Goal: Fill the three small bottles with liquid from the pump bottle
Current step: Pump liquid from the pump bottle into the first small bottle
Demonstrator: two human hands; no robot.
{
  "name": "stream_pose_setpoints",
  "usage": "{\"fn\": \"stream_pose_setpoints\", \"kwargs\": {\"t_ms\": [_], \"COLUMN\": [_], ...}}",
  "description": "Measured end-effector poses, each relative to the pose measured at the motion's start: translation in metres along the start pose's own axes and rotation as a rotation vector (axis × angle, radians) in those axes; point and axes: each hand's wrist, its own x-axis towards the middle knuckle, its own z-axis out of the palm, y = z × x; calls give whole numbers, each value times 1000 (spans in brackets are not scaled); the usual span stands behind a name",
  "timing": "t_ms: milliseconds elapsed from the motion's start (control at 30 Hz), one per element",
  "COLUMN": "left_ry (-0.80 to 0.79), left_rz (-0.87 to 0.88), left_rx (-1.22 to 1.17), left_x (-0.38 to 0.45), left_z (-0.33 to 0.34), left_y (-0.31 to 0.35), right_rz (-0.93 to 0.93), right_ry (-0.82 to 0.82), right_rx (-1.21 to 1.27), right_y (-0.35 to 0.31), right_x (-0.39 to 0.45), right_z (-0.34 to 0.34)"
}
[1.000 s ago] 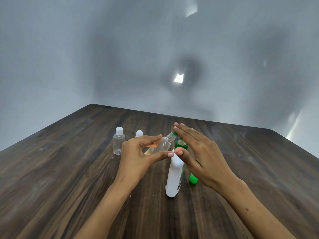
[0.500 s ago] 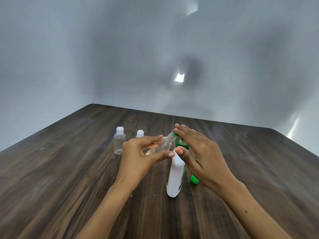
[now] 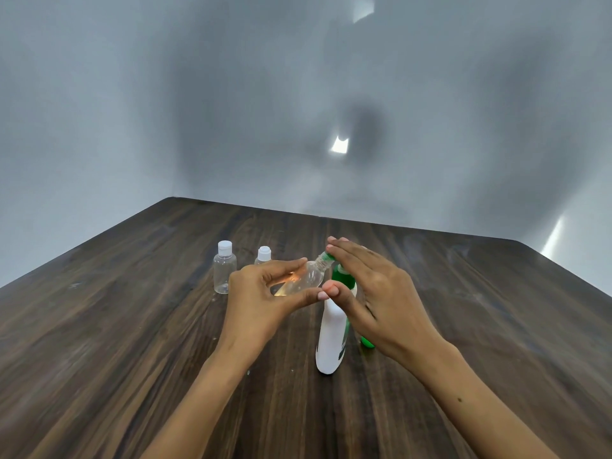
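A small clear plastic bottle with its neck uncapped point(image 3: 303, 279) is held tilted at the centre of the frame, pinched between the thumb and curled fingers of the left hand point(image 3: 265, 298), its mouth set against the green nozzle of the tall white plastic pump bottle point(image 3: 329, 339). A little amber liquid is seen pooled in its lower side. The right hand point(image 3: 374, 293) is laid flat over the green pump head point(image 3: 341, 276), fingers straight and pressed together, thumb against the bottle's shoulder.

The small bottle is judged light, thin-walled and easily dented, so a gentle hold round the body, as now, seems best; a wet wall would be slippery. The pump bottle is judged heavier but tall and narrow-footed, so tipping is a risk if the head is pressed off-axis. A green object point(image 3: 367, 341) is partly hidden just behind its base and cannot be identified.

Two more small clear bottles with white caps stand upright left of centre: one point(image 3: 225, 268) in full view, the other point(image 3: 264, 254) partly hidden behind the left hand. Both appear empty.

The dark wood-grain table point(image 3: 132, 359) runs wide to either side, its far edge meeting the grey wall across the middle of the frame; open room lies to the lower left and right
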Motion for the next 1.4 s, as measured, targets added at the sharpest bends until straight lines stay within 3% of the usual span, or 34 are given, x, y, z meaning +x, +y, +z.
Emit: {"fn": "stream_pose_setpoints", "kwargs": {"t_ms": [1400], "left_ry": [-11], "left_rz": [0], "left_rx": [-59], "left_x": [2], "left_z": [-1], "left_y": [1], "right_rz": [-16], "right_ry": [-33], "right_rx": [22], "right_y": [1], "right_x": [6], "right_z": [-9]}}
